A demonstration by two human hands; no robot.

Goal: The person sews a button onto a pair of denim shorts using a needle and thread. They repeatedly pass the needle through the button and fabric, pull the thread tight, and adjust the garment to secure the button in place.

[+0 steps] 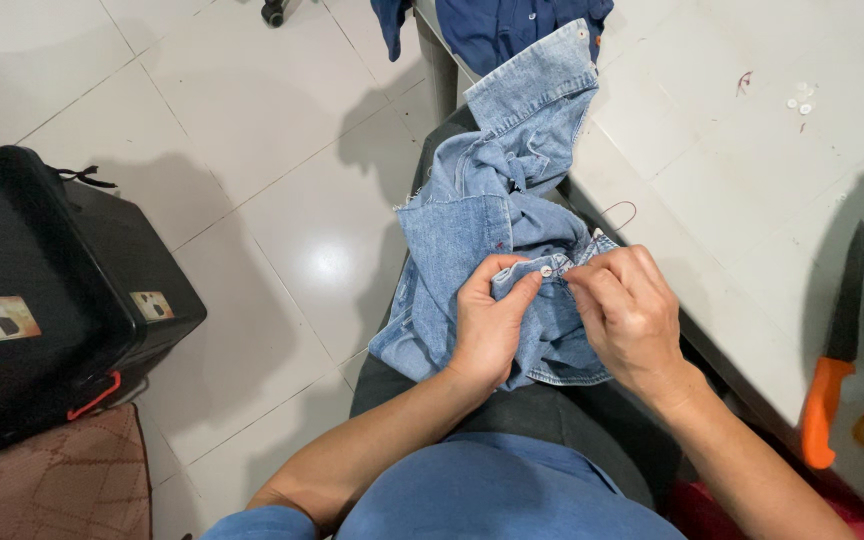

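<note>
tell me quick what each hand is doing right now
Left hand: closed on the denim garment, thumb beside its white button.
Right hand: pinched shut at the same denim edge.

Both hands (562, 315) on denim shirt (492, 215) btn (546, 270)

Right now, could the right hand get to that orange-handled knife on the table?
Probably yes. The knife lies in the open on the white table, right of the right hand, nothing between. But that hand is pinching the denim shirt by its button.
</note>
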